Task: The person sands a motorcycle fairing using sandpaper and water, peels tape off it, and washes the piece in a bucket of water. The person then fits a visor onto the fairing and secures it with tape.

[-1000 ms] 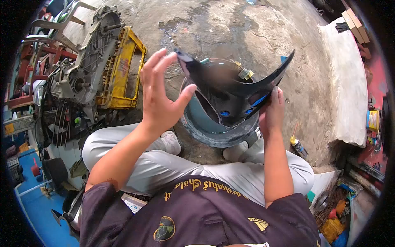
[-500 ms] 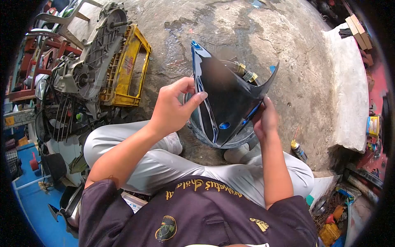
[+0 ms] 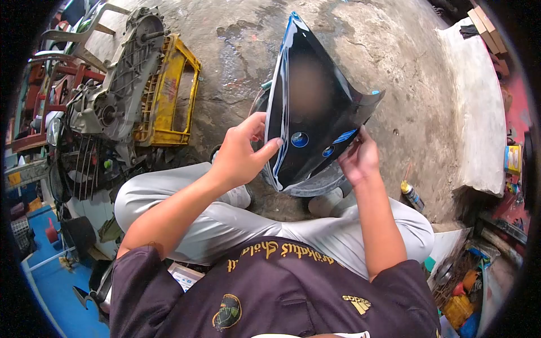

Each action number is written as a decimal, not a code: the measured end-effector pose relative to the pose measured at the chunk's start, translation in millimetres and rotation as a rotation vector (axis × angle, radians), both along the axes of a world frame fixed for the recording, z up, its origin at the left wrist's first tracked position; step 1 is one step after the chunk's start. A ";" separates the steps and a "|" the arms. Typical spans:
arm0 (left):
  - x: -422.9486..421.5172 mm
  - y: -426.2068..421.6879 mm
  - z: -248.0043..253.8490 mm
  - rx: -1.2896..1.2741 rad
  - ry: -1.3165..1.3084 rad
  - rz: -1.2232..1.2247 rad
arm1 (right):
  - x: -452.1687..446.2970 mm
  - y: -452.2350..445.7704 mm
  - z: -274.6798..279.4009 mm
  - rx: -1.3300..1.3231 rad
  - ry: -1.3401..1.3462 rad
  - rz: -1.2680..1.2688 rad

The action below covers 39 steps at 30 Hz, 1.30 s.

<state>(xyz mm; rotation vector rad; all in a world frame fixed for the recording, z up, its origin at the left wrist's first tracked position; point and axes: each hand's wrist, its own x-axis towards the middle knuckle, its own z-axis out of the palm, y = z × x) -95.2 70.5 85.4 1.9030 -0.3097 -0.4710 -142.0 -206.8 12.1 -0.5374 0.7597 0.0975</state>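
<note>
You hold a glossy black, roughly triangular shell panel point(image 3: 324, 121) in front of you, above a round grey basin point(image 3: 321, 185) that sits on the rough concrete floor point(image 3: 417, 124). Its long axis runs away from you, leaning slightly right at the far end. The narrow blue-edged tip points away from you; the opposite pointed corner faces back toward your legs, and a shorter, curved horn juts out to your right. The shiny outer face is turned up toward you, showing blue reflections.

Your left hand point(image 3: 242, 152) grasps the left edge, thumb on the face and the other fingers partly hidden behind. Your right hand point(image 3: 362, 160) grasps the right edge below the horn, its fingers partly hidden underneath. A yellow plastic crate point(image 3: 177, 138) stands well apart on your left.
</note>
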 end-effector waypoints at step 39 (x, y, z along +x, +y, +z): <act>24.3 6.6 0.9 -0.512 0.180 0.468 | -15.4 31.2 7.6 0.003 -0.023 0.185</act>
